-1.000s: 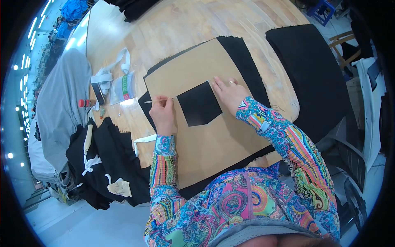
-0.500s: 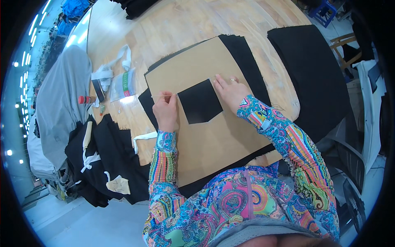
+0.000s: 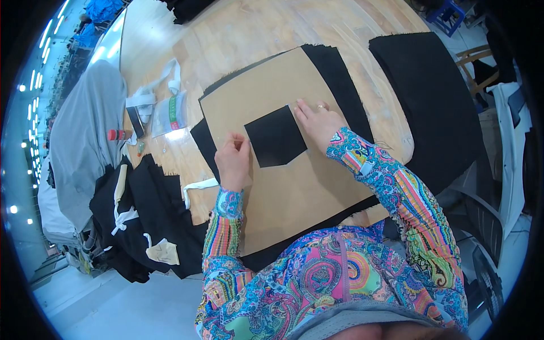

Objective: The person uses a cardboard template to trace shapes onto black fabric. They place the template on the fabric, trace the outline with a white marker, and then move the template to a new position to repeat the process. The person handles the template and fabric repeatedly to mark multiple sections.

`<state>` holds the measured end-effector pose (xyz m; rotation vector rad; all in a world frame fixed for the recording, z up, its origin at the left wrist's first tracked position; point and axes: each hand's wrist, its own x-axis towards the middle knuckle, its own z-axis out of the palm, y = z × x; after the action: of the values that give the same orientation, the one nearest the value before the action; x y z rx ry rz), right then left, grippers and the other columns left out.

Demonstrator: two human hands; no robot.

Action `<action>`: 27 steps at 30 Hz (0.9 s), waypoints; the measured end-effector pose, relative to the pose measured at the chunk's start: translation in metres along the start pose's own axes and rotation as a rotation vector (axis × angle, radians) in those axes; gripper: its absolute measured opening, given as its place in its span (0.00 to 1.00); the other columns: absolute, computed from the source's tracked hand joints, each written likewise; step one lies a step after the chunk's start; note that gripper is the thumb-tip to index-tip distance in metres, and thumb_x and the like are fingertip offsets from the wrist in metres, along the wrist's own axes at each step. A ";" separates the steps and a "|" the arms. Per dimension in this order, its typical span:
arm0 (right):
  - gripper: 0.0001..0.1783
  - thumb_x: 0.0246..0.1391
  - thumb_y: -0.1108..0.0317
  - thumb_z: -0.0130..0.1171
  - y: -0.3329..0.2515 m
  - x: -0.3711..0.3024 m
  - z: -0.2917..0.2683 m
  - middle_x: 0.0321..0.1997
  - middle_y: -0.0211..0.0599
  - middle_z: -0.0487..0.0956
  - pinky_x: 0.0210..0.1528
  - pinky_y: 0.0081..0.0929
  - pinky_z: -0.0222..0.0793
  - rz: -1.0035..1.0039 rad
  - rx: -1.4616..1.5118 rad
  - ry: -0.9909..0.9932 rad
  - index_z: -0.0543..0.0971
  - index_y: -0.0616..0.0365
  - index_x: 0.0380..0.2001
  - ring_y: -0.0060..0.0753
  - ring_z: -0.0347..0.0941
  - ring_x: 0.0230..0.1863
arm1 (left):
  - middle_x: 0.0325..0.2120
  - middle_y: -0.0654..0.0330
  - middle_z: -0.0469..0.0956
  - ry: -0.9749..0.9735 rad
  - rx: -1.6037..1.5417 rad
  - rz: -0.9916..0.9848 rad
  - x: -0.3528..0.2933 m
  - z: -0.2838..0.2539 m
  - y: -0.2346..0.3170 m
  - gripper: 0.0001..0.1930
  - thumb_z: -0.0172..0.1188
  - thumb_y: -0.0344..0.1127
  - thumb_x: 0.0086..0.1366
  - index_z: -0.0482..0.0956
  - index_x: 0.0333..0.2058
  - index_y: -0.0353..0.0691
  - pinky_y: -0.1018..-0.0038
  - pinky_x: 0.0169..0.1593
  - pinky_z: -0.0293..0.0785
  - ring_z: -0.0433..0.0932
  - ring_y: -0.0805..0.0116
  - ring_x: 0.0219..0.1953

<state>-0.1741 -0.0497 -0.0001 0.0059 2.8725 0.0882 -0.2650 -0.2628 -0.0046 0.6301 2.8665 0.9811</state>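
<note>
Hands both on brown card (image 3: pixel 294 187) atop wooden surface (image 3: pixel 249 39). Left hand (image 3: pixel 233 161) curled, fingertips pinched at left edge of pocket-shaped cutout (image 3: pixel 276 136). Right hand (image 3: pixel 318 119) flat, fingers pressed together at cutout's top-right corner. Black fabric (image 3: pixel 340 79) underneath.

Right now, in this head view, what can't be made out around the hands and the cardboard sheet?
- Left hand: fingers curl at the black pocket-shaped cutout's edge; whether they pinch anything is hidden.
- Right hand: fingertips lie flat by the cutout's corner; what lies under the palm is hidden.
- Black fabric under the cardboard sheet: mostly covered.
- Small items by the clear bag: too small to identify.
</note>
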 end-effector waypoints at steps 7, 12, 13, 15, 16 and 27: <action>0.33 0.48 0.72 0.52 0.000 -0.002 -0.002 0.66 0.36 0.56 0.41 0.30 0.71 0.016 0.036 0.015 0.58 0.57 0.60 0.50 0.63 0.51 | 0.22 0.52 0.79 -0.097 -0.018 0.012 -0.042 -0.007 0.004 0.06 0.59 0.32 0.55 0.72 0.30 0.39 0.69 0.30 0.75 0.80 0.57 0.26; 0.33 0.48 0.72 0.52 0.001 0.000 0.003 0.66 0.36 0.56 0.41 0.30 0.71 0.022 0.056 0.031 0.58 0.56 0.60 0.51 0.63 0.51 | 0.21 0.52 0.79 -0.125 -0.037 -0.003 -0.052 -0.009 0.007 0.06 0.59 0.31 0.55 0.72 0.30 0.39 0.70 0.30 0.75 0.80 0.58 0.26; 0.33 0.48 0.72 0.52 0.000 0.000 0.002 0.66 0.35 0.56 0.41 0.30 0.71 0.023 0.054 0.030 0.58 0.56 0.60 0.51 0.63 0.51 | 0.21 0.52 0.78 -0.123 -0.044 -0.004 -0.052 -0.010 0.006 0.06 0.59 0.31 0.55 0.72 0.30 0.39 0.70 0.30 0.75 0.80 0.58 0.25; 0.33 0.49 0.72 0.52 -0.001 0.000 0.000 0.66 0.35 0.56 0.41 0.29 0.71 0.021 0.045 0.029 0.58 0.56 0.60 0.51 0.63 0.51 | 0.21 0.52 0.78 -0.121 -0.051 -0.004 -0.054 -0.010 0.005 0.06 0.59 0.31 0.55 0.72 0.29 0.38 0.70 0.30 0.75 0.80 0.59 0.25; 0.33 0.49 0.72 0.52 -0.001 0.000 0.000 0.66 0.35 0.56 0.41 0.29 0.71 0.018 0.043 0.028 0.58 0.56 0.60 0.51 0.63 0.51 | 0.21 0.53 0.79 -0.124 -0.049 -0.006 -0.054 -0.010 0.006 0.06 0.59 0.31 0.55 0.72 0.30 0.38 0.71 0.29 0.75 0.80 0.59 0.25; 0.32 0.50 0.71 0.51 -0.001 -0.001 0.000 0.66 0.35 0.57 0.43 0.31 0.70 0.012 0.037 0.033 0.58 0.56 0.60 0.50 0.64 0.51 | 0.22 0.55 0.79 -0.172 -0.293 -0.011 -0.069 0.016 0.025 0.06 0.59 0.32 0.55 0.73 0.30 0.39 0.71 0.30 0.75 0.80 0.61 0.26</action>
<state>-0.1733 -0.0505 0.0001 0.0295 2.9071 0.0379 -0.1898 -0.2629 -0.0082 0.6363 2.5093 1.2462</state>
